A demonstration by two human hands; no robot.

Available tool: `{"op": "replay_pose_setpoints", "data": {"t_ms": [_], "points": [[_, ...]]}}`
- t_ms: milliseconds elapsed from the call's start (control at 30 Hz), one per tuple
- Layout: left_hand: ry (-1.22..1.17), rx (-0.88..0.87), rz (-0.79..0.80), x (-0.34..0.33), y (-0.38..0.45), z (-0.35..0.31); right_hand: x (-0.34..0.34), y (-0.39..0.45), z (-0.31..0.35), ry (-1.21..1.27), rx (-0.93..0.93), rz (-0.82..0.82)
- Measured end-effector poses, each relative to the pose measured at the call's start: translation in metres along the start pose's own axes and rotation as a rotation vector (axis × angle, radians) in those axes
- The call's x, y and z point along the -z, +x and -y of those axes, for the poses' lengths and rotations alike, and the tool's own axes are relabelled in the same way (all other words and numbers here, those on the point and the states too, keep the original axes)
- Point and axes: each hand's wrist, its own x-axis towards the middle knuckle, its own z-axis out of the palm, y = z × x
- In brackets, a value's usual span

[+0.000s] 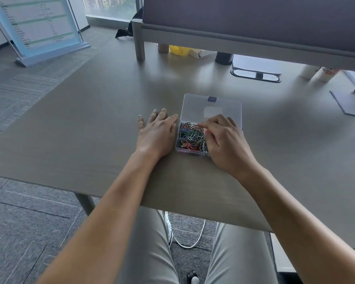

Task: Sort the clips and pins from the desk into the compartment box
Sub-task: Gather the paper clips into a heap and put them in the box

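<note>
A clear plastic compartment box (pixel 179 149) lies on the desk with its lid (pixel 195 108) folded open toward the back. Its left compartments hold several coloured paper clips (pixel 191 138). My left hand (pixel 156 134) rests flat on the desk just left of the box, fingers straight and spread. My right hand (pixel 223 140) hovers over the right half of the box with fingers curled down, its fingertips at the clips in the top compartment. Whether it pinches a clip is hidden by the fingers. The right compartments are covered by that hand.
The grey desk (pixel 90 130) has a partition screen (pixel 254 21) along its back. Under the screen stand cups, a yellow item (pixel 177 50) and papers (pixel 254 65). A cable slot (pixel 255 75) lies behind the box. A notebook (pixel 348 103) sits at the right edge.
</note>
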Motion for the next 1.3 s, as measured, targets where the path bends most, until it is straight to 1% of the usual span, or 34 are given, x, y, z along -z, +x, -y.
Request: {"op": "replay_pose_setpoints", "data": {"t_ms": [100, 167, 400, 567, 700, 833, 967, 1133, 1200, 1300], "points": [[-0.029, -0.014, -0.007, -0.002, -0.007, -0.005, 0.004, -0.012, -0.003, 0.025, 0.017, -0.082], [-0.036, -0.004, -0.013, -0.003, -0.009, -0.008, 0.005, -0.022, -0.003, 0.024, 0.023, -0.106], [-0.037, 0.032, -0.015, -0.005, -0.011, -0.015, 0.003, -0.036, 0.003, -0.024, 0.014, -0.13], [-0.03, 0.045, -0.016, -0.005, -0.015, -0.023, 0.004, -0.044, 0.004, -0.01, 0.008, -0.13], [-0.023, 0.064, -0.007, -0.005, -0.018, -0.035, 0.008, -0.045, 0.003, -0.023, -0.014, -0.182], [-0.019, 0.099, 0.004, -0.007, -0.017, -0.05, 0.008, -0.043, 0.004, -0.026, -0.002, -0.161], [-0.025, 0.086, 0.016, -0.011, -0.017, -0.063, 0.007, -0.045, 0.001, -0.05, 0.0, -0.139], [-0.037, 0.047, 0.022, -0.015, -0.014, -0.072, 0.02, -0.046, -0.018, -0.077, -0.137, -0.261], [-0.033, 0.04, 0.026, -0.016, -0.014, -0.076, 0.023, -0.045, -0.025, -0.105, -0.173, -0.237], [-0.033, 0.036, 0.029, -0.018, -0.013, -0.083, 0.022, -0.046, -0.025, -0.105, -0.162, -0.205]]}}
